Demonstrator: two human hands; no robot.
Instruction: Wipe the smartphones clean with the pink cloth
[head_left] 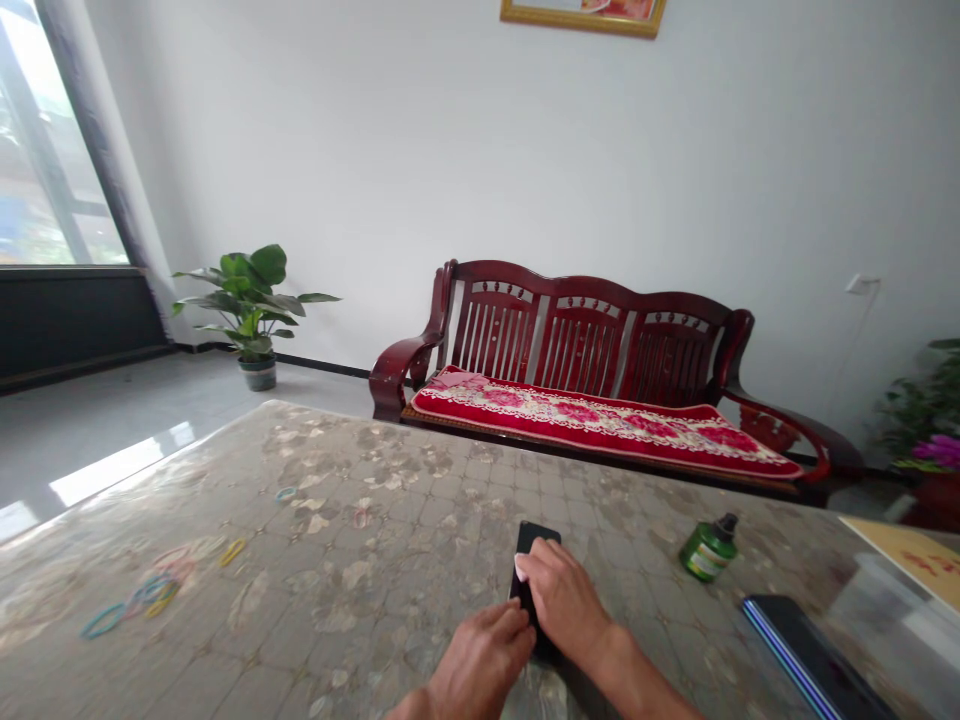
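Right hand (pixel 566 600), lower centre of frame: fingers together, laid over a black flat slab (pixel 537 543) on the table (pixel 390 500). Only the slab's far end shows beyond the fingertips. Cannot tell whether the thumb clamps it from below.

Left hand (pixel 480 665), just lower left of the right: fingers curled, tips touching the slab's near left edge and the right hand. Grip or mere touch, cannot tell.

Table has a patterned beige cover under a glossy clear sheet.

- Green bottle (pixel 709 550), black cap, lying tilted, right of the hands, apart from them.
- Dark flat device (pixel 810 655) with a blue edge, lower right.
- Coloured rubber bands (pixel 150 595) scattered at lower left, well apart from the hands.

Beyond the table: red wooden bench (pixel 600 340) with a flowered cushion against the white wall; potted plant (pixel 251 300) at centre left by the window.
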